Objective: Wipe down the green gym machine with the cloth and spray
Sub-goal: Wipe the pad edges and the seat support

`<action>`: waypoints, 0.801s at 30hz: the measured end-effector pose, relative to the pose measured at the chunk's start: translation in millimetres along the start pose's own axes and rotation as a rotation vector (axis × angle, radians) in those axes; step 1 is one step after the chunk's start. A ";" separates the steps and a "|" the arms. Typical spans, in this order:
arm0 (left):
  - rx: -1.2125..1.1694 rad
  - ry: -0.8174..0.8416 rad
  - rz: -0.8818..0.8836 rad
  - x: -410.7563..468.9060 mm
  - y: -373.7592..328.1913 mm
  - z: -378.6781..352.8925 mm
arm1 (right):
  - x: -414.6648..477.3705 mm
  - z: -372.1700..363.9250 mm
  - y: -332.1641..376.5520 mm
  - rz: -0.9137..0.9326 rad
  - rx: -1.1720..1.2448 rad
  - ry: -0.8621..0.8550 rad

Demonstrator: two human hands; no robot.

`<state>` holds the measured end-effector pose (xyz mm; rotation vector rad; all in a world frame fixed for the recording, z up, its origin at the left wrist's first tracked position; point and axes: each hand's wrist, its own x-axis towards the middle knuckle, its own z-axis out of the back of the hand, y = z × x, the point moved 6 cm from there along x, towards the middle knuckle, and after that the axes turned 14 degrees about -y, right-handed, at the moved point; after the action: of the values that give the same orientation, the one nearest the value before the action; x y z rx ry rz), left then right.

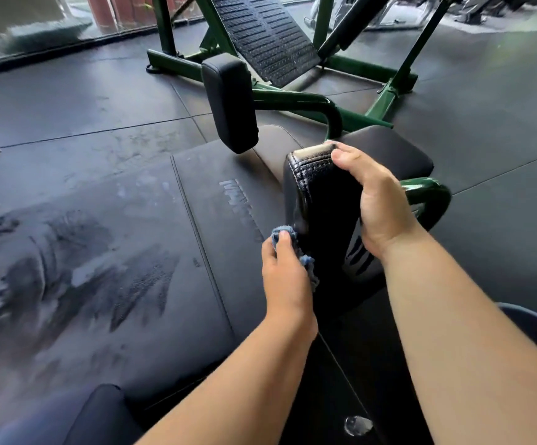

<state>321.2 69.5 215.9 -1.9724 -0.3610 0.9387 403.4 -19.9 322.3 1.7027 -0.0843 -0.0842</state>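
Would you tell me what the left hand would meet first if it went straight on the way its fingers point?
Most likely the near black pad: the left hand presses the blue cloth against its side. Depth is unclear, so it might just slide along it.

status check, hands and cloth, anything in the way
Left hand grips cloth, pressed to side of near pad. Right hand grips the pad's top edge. Spray not in view. Nothing blocking the wipe.
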 end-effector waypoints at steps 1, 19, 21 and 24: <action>-0.055 -0.001 -0.038 -2.5 -10.6 -3.8 | -4.2 -0.8 1.4 0.007 -0.009 0.020; -0.166 0.243 -0.716 -20.7 -95.0 -30.7 | -7.6 -2.9 -8.7 0.157 -0.033 -0.079; -0.112 0.214 -0.661 2.1 -91.3 -38.9 | -7.7 -1.3 -7.7 0.143 -0.041 -0.066; 0.057 0.181 -0.480 20.9 -43.3 -28.0 | -10.9 -3.3 -6.0 0.177 -0.049 -0.053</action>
<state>360.4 88.6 250.4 -1.7858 -0.6586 0.4564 392.9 -14.7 316.9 1.6374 -0.2699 0.0009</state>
